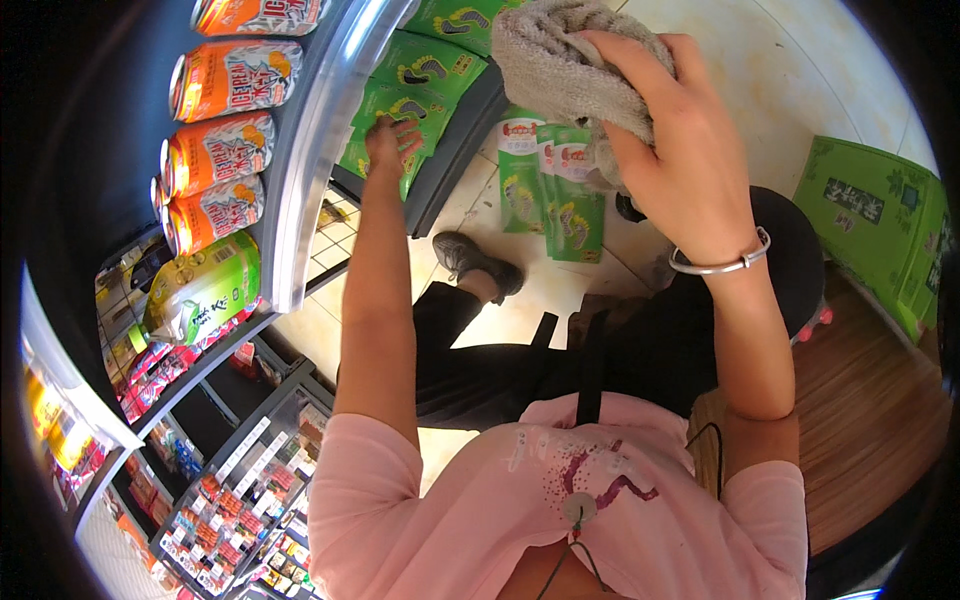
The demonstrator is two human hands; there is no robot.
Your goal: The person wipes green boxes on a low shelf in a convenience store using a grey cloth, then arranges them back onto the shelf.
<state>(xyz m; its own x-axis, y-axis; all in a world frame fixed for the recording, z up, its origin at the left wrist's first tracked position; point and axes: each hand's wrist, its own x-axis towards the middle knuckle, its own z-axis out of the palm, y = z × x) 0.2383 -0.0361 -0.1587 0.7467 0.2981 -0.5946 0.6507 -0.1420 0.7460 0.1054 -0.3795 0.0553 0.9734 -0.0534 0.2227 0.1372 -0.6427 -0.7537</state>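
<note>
My right hand (682, 142), with a metal bangle at the wrist, grips a crumpled grey towelling cloth (562, 64) above the floor. My left hand (393, 141) reaches to a low shelf and touches green packets (424, 71) printed with footprints; its fingers are apart. These packets lie in an overlapping row along the shelf. Below the cloth, several similar green packets (576, 225) lie on the tiled floor, partly covered by the cloth and my right hand.
Orange drink cans (236, 82) stand on the upper shelf, whose pale front rail (300, 217) curves beside my left arm. A large green-labelled bottle (206, 289) is nearby. My shoe (476, 262) is on the floor. A green carton (862, 217) sits right, near a wood-grain surface (870, 405).
</note>
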